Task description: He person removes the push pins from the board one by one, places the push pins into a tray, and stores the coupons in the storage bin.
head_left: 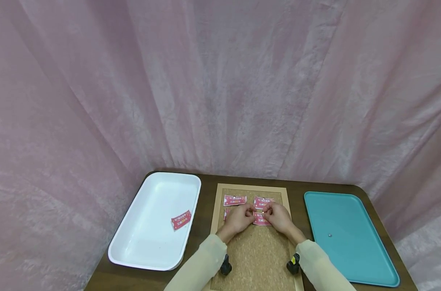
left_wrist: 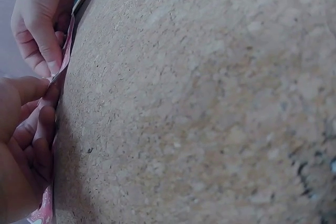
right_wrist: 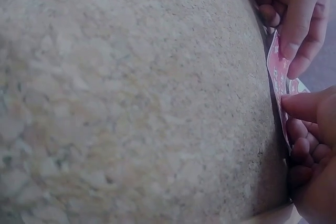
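A pink paper coupon (head_left: 261, 220) lies against the cork board (head_left: 257, 250), below another pinned coupon (head_left: 263, 201). My left hand (head_left: 240, 218) pinches it near its upper left edge, thumb and finger meeting at the paper in the left wrist view. My right hand (head_left: 278, 216) grips the same coupon's upper right part, its thumb (right_wrist: 302, 105) on the printed face and the other fingers curled below. Whether a pin sits between the right fingertips I cannot tell. The left hand partly covers one more coupon (head_left: 226, 213), under a pinned coupon (head_left: 235, 200).
A white tray (head_left: 151, 226) on the left holds one loose coupon (head_left: 181, 220). On the right, a teal tray (head_left: 355, 242) holds a small shiny pin (head_left: 330, 235). The brown table (head_left: 297, 190) carries everything, with a pink curtain (head_left: 220, 89) behind.
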### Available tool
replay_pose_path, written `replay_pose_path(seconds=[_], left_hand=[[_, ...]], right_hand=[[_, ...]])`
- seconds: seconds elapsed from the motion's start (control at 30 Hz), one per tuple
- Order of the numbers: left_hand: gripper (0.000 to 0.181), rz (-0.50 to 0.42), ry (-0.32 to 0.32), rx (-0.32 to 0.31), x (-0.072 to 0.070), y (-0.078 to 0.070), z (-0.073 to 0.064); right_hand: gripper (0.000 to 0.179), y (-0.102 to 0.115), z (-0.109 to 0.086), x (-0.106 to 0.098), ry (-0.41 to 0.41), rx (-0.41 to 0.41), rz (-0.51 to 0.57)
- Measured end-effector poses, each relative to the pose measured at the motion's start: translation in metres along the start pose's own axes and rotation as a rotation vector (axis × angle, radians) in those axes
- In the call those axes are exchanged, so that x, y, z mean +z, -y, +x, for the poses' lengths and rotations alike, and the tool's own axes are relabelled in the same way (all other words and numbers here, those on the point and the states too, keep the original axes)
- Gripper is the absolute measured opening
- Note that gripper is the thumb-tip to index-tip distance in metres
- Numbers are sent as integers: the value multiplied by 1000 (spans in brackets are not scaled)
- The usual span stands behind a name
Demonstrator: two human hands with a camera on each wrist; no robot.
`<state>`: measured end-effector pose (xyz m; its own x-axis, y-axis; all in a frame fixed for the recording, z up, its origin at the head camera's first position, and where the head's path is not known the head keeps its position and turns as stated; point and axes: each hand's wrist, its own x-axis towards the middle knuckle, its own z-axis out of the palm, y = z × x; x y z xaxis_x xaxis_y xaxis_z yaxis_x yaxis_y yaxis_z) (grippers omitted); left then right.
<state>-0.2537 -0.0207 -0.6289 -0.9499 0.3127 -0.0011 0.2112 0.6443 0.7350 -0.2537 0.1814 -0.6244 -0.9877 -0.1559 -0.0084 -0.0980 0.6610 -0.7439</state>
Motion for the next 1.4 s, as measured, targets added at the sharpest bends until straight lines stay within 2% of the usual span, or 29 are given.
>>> replay_pose_path(seconds=[0.23, 0.73, 1.03, 1.13, 1.4], left_hand=[[19, -23, 9, -26, -1, -2, -1], [18, -30, 28, -55, -3, -5, -1], [17, -35, 24, -58, -4, -8, -4], [17, -37, 15, -61, -4, -7, -4], [18, -87, 6, -60, -2, -6, -4]], right_hand=[[13, -1, -2, 1, -21, -30, 7], [15, 3, -5, 9, -67, -6, -44], [11, 5, -9, 9, -60, -22, 39], [11, 9, -8, 7, -47, 6, 69], [11, 12, -6, 1, -12, 11, 135]])
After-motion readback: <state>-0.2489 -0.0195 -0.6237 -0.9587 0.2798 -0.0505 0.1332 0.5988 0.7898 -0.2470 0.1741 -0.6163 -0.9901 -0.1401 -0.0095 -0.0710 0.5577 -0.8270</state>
